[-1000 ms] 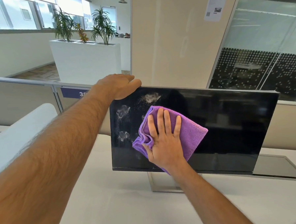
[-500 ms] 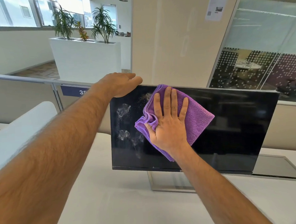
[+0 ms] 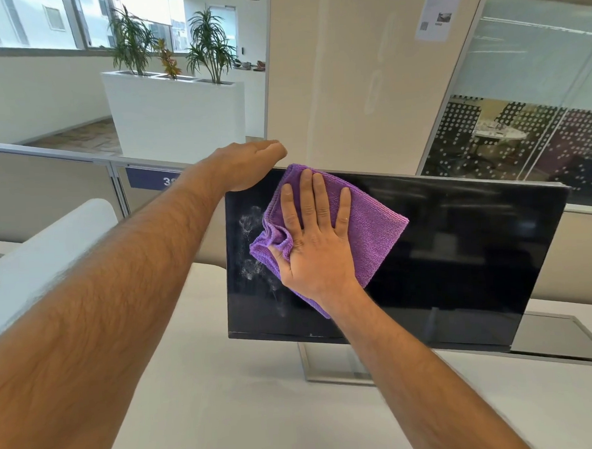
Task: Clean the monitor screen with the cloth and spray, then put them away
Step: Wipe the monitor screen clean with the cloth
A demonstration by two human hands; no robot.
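Note:
A black monitor (image 3: 460, 250) stands on the white desk, its screen dark. White spray smears (image 3: 249, 247) mark the left part of the screen. A purple cloth (image 3: 374, 234) lies flat against the upper left of the screen, reaching the top edge. My right hand (image 3: 312, 244) presses it there with fingers spread, the thumb bunching the cloth's left fold. My left hand (image 3: 250, 163) grips the monitor's top left corner, fingers over the back. No spray bottle is in view.
The monitor's silver stand (image 3: 332, 363) rests on the white desk (image 3: 247, 426). A grey cable hatch (image 3: 561, 337) lies behind at the right. Low partitions (image 3: 46, 189), a white planter (image 3: 175, 110) and a glass wall (image 3: 529, 116) stand beyond.
My right hand has swept the cloth up from the middle of the screen to the top edge and slightly left, wiping away the upper smear. The left hand has stayed on the corner.

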